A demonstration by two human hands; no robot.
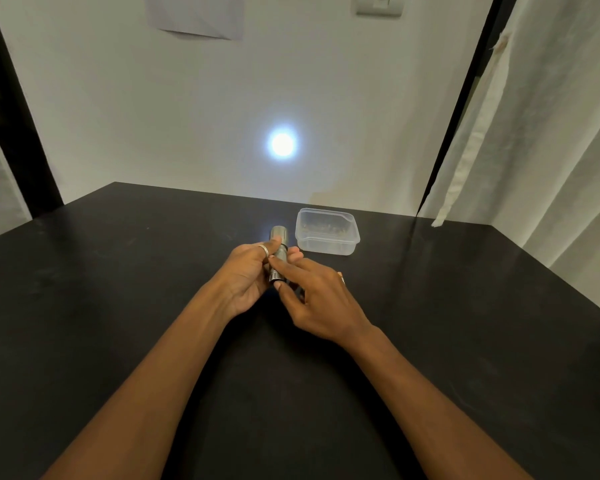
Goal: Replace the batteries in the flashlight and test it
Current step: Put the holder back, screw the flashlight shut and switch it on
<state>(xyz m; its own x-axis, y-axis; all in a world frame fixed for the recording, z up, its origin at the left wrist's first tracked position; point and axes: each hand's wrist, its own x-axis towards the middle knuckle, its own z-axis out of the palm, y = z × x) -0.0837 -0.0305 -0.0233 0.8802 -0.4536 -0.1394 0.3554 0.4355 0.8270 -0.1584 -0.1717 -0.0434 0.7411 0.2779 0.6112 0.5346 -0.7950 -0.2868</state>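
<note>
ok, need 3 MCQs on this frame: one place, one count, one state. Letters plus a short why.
1. The clear container sits where relative to the flashlight?
A. To its right
B. To its left
C. Under it

2. How many hands are on the flashlight?
A. None
B. One
C. Two

3. The flashlight is:
A. Off
B. On
C. In two pieces

Answers:
1 A, the container stands on the table right of the flashlight.
2 C, the left hand grips the body and the right hand touches its rear end.
3 B, a bright spot shows on the wall.
</note>
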